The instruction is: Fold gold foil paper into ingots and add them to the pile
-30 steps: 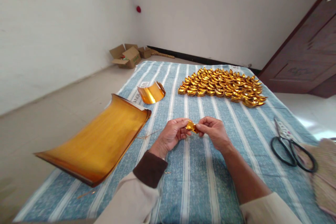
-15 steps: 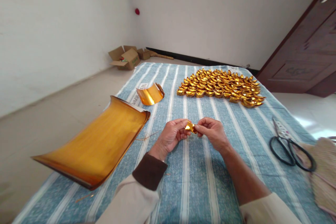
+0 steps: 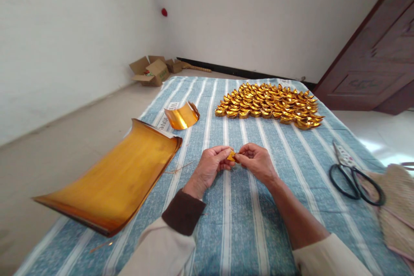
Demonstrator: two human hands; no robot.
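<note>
Between my hands is a small piece of folded gold foil paper [image 3: 231, 156], held above the striped blue cloth. My left hand [image 3: 211, 164] pinches its left side between thumb and fingers. On its right side, my right hand [image 3: 257, 161] grips it with thumb and forefinger, and the fingertips cover part of it. Beyond my hands lies a dense group of finished gold foil ingots [image 3: 268, 105]. A short curved stack of gold foil sheets [image 3: 183, 116] rests behind my left hand. Nearer on the left is a large stack of gold foil sheets [image 3: 110, 177].
Black-handled scissors [image 3: 354, 181] lie on the right, beside a beige woven cloth item [image 3: 396, 207]. The striped tablecloth [image 3: 239, 233] covers the table. Open cardboard boxes [image 3: 152, 71] stand on the floor at the back left, and a dark red door [image 3: 368, 60] at the right.
The fingers of my right hand have shifted slightly left over the gold foil paper, and less of its shiny face shows. The whole view has shifted a little; the table things lie the same.
</note>
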